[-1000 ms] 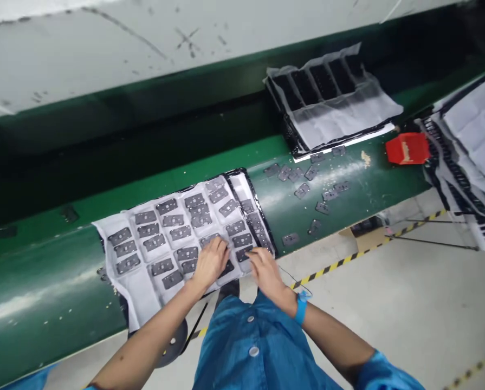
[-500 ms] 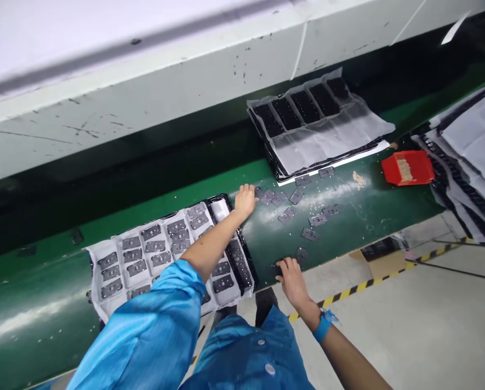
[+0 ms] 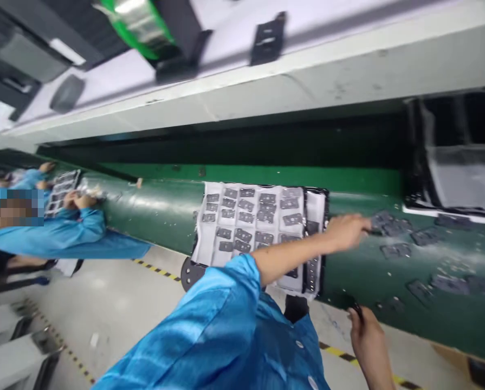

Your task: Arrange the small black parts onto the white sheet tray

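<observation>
Blurred by motion, my left hand [image 3: 348,232] reaches past the right edge of the tray, its fingertips at a cluster of dark flat rectangular parts [image 3: 390,223]. Whether it grips one of them I cannot make out. Near the bench's front edge my right hand [image 3: 370,338] is closed, with a dark flat part [image 3: 359,312] pinched between thumb and fingers. The white-lined tray [image 3: 201,244] lies under my left forearm, which hides some of it. Rows of similar dark parts [image 3: 246,206] sit in its compartments.
More dark parts [image 3: 449,283] lie scattered on the green bench [image 3: 156,211] to the right. A stack of lined trays [image 3: 461,187] stands at the back right. Overhead runs a white shelf [image 3: 226,105]. Another person's blue sleeve [image 3: 91,225] and hands are at far left.
The view has swung left, bringing another person and items on the shelf into sight. My right hand has lifted slightly and now shows a dark part in it. My left hand still reaches among the parts.
</observation>
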Tool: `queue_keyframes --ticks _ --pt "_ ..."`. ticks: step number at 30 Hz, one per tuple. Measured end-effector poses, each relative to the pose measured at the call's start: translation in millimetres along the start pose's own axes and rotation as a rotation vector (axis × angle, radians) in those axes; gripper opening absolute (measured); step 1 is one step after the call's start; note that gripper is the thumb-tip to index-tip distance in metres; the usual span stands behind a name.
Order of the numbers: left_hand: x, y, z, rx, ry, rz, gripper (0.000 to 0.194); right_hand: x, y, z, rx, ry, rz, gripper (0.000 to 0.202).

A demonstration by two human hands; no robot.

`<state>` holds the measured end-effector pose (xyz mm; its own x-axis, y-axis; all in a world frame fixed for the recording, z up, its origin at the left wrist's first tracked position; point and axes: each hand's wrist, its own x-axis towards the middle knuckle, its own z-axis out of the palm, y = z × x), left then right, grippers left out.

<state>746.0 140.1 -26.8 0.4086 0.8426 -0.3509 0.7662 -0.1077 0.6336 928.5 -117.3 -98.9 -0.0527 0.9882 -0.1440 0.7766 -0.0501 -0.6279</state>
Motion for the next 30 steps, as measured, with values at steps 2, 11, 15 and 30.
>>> queue_keyframes --ticks 2,11,15,30 --pt "-62 -28 -2.1 -0.127 0.042 0.143 0.02 -3 -25 2 0.025 -0.037 -0.02 0.032" --pt "-349 -258 -88.0 -0.176 0.346 -0.389 0.022 -6 -202 85 0.112 -0.334 -0.26 0.024" --pt "-402 -314 -102.2 -0.183 0.33 -0.501 0.022 -1 -277 156 0.094 -0.453 -0.384 0.025" --pt "-433 -346 -74.0 -0.398 0.24 -0.48 0.02 55 -323 248 -0.29 -0.412 -0.483 0.038"
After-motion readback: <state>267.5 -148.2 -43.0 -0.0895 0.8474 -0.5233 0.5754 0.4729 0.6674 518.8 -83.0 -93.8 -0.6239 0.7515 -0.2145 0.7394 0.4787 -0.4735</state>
